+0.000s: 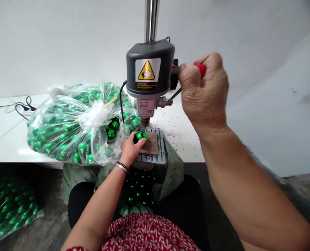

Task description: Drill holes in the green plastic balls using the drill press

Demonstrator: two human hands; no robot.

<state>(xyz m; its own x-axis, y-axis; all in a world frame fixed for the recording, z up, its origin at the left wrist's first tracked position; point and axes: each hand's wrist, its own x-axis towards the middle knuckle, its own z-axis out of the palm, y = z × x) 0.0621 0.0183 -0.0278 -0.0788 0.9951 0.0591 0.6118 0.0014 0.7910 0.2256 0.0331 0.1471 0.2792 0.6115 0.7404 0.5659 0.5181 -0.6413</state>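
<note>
A dark grey drill press (149, 50) with a yellow warning label stands on the white table. Under its chuck (145, 121), my left hand (131, 148) grips a shiny green ball (141, 135) between thumb and fingers. The ball is over a brown board (152, 143) on the metal base (161, 153). My right hand (204, 89) is raised at the right of the machine, closed round the red knob (201, 71) of its feed lever.
A clear plastic bag (66, 125) of green balls lies left of the drill press. Another bag (10, 205) is at the lower left. More green balls (140, 186) are below the base, beside green cloth (174, 170). Dark shavings dot the table (189, 139); a black cable (24, 104) lies at the left.
</note>
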